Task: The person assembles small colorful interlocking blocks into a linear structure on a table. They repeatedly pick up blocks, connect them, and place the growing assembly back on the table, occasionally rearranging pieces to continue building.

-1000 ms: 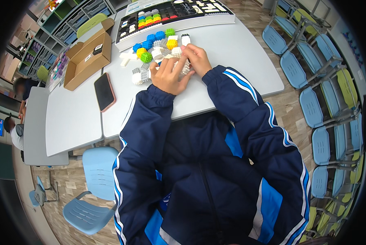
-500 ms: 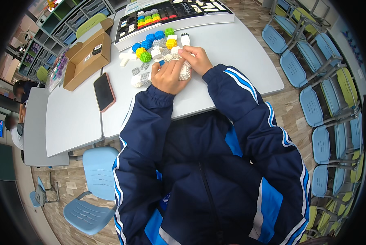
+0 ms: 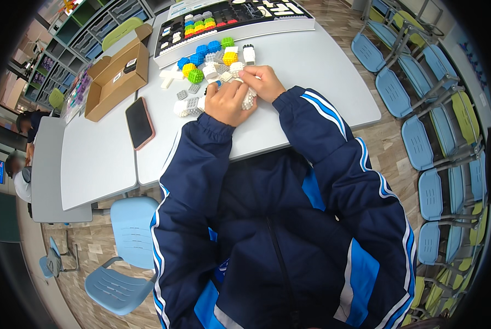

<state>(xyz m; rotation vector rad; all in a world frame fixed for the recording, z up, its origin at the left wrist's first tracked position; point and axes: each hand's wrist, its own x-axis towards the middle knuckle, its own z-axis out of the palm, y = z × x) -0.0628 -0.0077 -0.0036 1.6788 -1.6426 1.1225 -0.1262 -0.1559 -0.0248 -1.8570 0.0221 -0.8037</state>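
My left hand (image 3: 227,103) is closed around a white studded building-block assembly (image 3: 249,100), which shows below and between my fingers. The fingertips of my right hand (image 3: 264,83) pinch at its upper end, close to a white studded block (image 3: 237,69). Just left of my left hand, white and grey studded blocks (image 3: 187,106) lie joined in a row; whether they connect to the held piece is hidden by the hand. Beyond my hands are loose blue blocks (image 3: 201,50), a green block (image 3: 195,76), a yellow block (image 3: 230,57) and flat grey pieces (image 3: 194,88).
At the table's far side stands a wide block tray (image 3: 234,26) with coloured, black and white pieces. An open cardboard box (image 3: 116,82) and a phone (image 3: 140,124) lie to the left. Blue chairs (image 3: 394,94) line the right; other people sit at the far left.
The joined white and grey blocks beside my left hand have turned slightly, and more white shows there. My right hand has shifted a little lower; both hands stay on the assembly.
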